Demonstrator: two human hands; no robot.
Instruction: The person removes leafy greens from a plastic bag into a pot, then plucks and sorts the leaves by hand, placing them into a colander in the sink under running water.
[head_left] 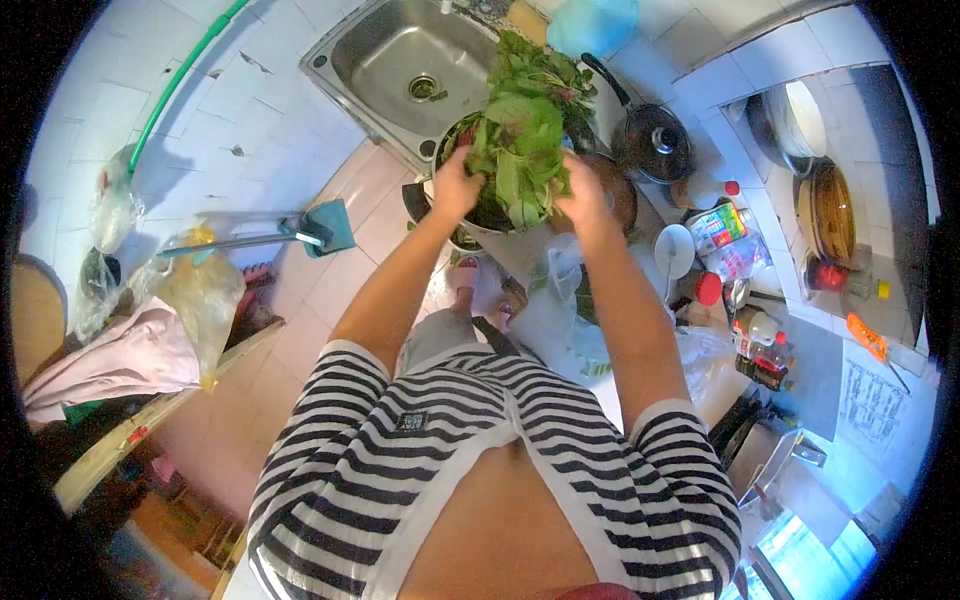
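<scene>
Clasping leafy greens (515,170) between them, left hand (458,187) and right hand (583,196) curl inward; leaves (530,122) broad, reddish-tinged.

Left hand (459,187) and right hand (586,200) holding leafy greens (518,150), steel sink (375,58) beyond, lidded pan (650,145)

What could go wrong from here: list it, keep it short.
The bunch of greens, held between the left hand and the right hand, may shed leaves. A wide swing of the right hand might knock the lidded pan nearby. Green scraps by the sink drain could clog it.
</scene>
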